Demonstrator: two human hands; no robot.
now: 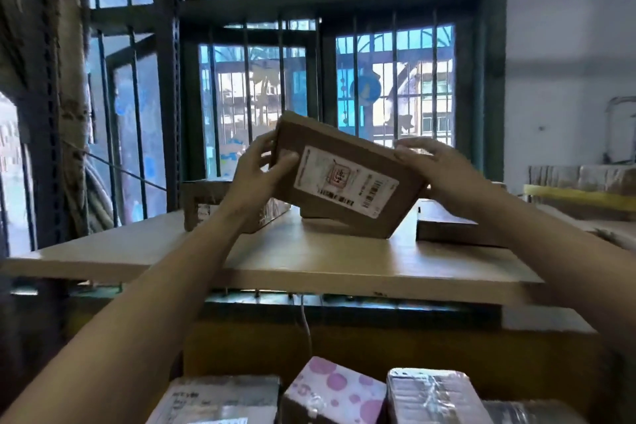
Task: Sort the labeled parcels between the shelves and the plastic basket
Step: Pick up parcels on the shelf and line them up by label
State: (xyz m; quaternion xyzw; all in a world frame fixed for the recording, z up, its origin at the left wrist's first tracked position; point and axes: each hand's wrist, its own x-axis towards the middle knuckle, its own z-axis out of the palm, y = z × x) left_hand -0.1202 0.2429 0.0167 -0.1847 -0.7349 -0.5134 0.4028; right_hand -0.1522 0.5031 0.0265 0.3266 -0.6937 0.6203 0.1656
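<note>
A flat brown cardboard parcel (347, 179) with a white shipping label is tilted above the top shelf board (309, 258), its lower corner near or on the board. My left hand (261, 169) grips its left end, thumb on the label side. My right hand (433, 162) holds its upper right edge. Behind it, a small brown parcel (206, 203) sits on the shelf at the left and a dark flat parcel (447, 227) lies at the right. No plastic basket is visible.
Below the shelf, near me, lie several parcels: a grey labeled one (220, 399), a pink dotted box (337, 389) and a taped grey one (433, 392). A barred window (327, 79) stands behind the shelf. A perforated shelf post (172, 96) rises at left. Cardboard boxes (585, 189) stack at right.
</note>
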